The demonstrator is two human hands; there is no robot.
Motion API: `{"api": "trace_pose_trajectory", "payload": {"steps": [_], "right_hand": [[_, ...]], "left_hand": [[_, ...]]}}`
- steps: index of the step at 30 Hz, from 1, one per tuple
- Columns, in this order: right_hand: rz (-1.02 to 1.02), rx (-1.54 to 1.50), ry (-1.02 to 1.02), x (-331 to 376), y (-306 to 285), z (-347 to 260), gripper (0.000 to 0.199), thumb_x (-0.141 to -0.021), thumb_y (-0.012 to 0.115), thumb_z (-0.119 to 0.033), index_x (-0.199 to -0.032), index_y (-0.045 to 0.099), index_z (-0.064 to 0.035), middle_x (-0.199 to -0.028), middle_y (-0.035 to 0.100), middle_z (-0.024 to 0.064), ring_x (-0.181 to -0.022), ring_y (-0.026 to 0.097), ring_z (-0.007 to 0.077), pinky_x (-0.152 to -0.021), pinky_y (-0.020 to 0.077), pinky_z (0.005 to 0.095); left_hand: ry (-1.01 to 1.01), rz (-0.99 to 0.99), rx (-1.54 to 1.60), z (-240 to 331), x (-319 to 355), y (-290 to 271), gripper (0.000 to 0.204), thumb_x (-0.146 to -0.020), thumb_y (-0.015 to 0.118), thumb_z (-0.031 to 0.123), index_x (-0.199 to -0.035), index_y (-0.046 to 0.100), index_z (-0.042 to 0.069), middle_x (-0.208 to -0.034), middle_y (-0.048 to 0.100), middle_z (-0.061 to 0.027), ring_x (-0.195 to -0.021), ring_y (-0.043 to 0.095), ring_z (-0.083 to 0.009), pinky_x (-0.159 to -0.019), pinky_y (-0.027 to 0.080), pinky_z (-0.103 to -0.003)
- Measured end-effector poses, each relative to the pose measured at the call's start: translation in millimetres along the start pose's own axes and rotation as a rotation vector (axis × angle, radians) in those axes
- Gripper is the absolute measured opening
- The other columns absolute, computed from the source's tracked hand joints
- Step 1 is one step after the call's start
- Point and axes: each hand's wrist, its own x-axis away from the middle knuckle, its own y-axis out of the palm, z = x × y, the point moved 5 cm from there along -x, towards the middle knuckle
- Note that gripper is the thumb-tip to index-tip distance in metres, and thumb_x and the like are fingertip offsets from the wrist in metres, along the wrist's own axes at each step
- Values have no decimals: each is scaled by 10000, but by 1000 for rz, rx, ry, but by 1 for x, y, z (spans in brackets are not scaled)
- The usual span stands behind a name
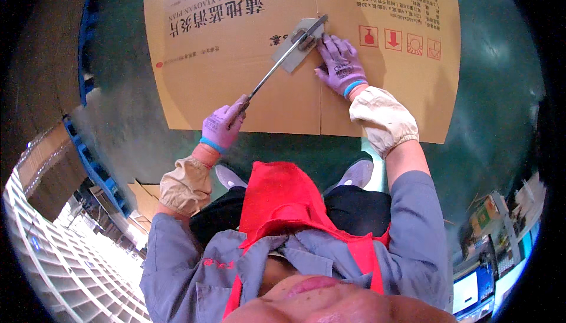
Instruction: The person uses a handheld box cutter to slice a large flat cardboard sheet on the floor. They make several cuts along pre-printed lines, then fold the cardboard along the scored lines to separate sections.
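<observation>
A large flattened cardboard sheet (236, 107) lies in front of me, printed in black with red symbols. My left hand (224, 123), in a purple glove, is closed round the dark handle of a long thin metal tool (270, 76). The tool slants up to the right, across a flat grey plate (287, 60) with a dark piece on top; its exact kind is unclear. My right hand (342, 66), also gloved in purple, rests on the cardboard with fingers stretched out and thumb spread. Its fingertips are at the plate's right end; whether they touch it is unclear.
A crease runs down the cardboard sheet. Dark green floor (495, 87) surrounds it. Blue pallets (94, 158) stand along the left. At the lower right are shelves with boxes and a blue item (484, 279). My shoes (358, 174) are close to the sheet's near edge.
</observation>
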Motion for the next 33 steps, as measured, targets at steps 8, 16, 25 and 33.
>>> {"api": "trace_pose_trajectory", "payload": {"steps": [8,16,25,33], "right_hand": [[336,-127,66,-13,-27,14,594,-870,601,-363,-1390,455,-116,-1394,452,97,-1276,398,317,-1076,306,479],[112,-37,53,-83,-14,8,586,-866,580,-272,-1420,425,-159,-1458,419,72,-1354,353,298,-1134,260,456],[186,-461,-391,-100,-23,-63,623,-770,609,-45,-1365,493,-188,-1388,500,78,-1301,432,318,-1101,341,447],[-87,-419,-685,-80,-17,-132,320,-805,624,-31,-1096,656,-161,-934,659,75,-898,616,282,-795,501,382]], "left_hand": [[-318,56,550,-11,53,2,484,-878,641,132,-1351,541,121,-1013,707,-75,-906,674,-203,-780,519,-307],[-701,-113,905,14,110,-32,515,-879,680,181,-1359,525,76,-891,613,31,-631,499,-49,-567,426,-217],[-354,10,626,26,153,-55,524,-888,674,135,-1379,500,70,-1088,687,-58,-871,647,-133,-738,514,-291],[-411,-94,414,48,231,-113,490,-904,657,285,-1338,524,101,-1112,672,-126,-966,665,-299,-797,531,-362]]}}
